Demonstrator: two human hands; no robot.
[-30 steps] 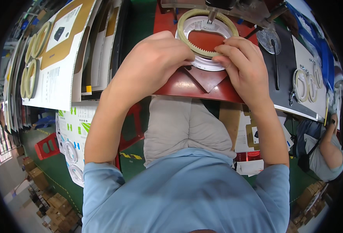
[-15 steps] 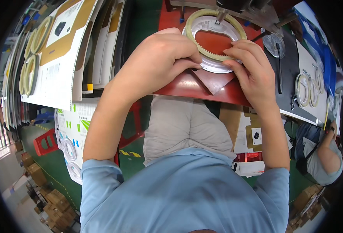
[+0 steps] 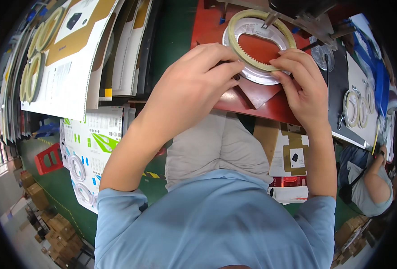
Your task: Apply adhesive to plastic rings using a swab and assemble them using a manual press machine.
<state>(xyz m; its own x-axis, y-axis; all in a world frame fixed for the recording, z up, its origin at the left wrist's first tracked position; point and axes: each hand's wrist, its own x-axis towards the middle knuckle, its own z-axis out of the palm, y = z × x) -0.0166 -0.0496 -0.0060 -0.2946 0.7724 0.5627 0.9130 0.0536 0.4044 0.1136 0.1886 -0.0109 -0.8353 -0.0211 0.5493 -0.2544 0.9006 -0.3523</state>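
Observation:
A cream-coloured ring with teeth along its inner edge (image 3: 291, 40) lies over a silvery, shiny ring-shaped part (image 3: 260, 78) on a red work surface (image 3: 223, 106). My right hand (image 3: 304, 78) pinches the near right rim of the toothed ring between thumb and fingers. At the near left side of the silvery part, my left hand (image 3: 196, 78) has its fingers curled together. A small dark bit shows by its fingertips; whether they grip it is hidden. Below the rings, a flat reddish-brown corner piece (image 3: 259, 95) points toward me.
A metal tool tip (image 3: 270, 19) of a machine reaches down over the rings. To the left stand upright printed boards (image 3: 68, 76) with cream rings hung on them. Rings (image 3: 351, 105) lie on a board at right, where another person (image 3: 375, 179) sits. A red stool (image 3: 49, 160) is on the floor.
The whole view has shifted slightly, with the rings now further right. My left hand has rolled and its fingers are more curled at the ring's edge. My right hand keeps its pinch.

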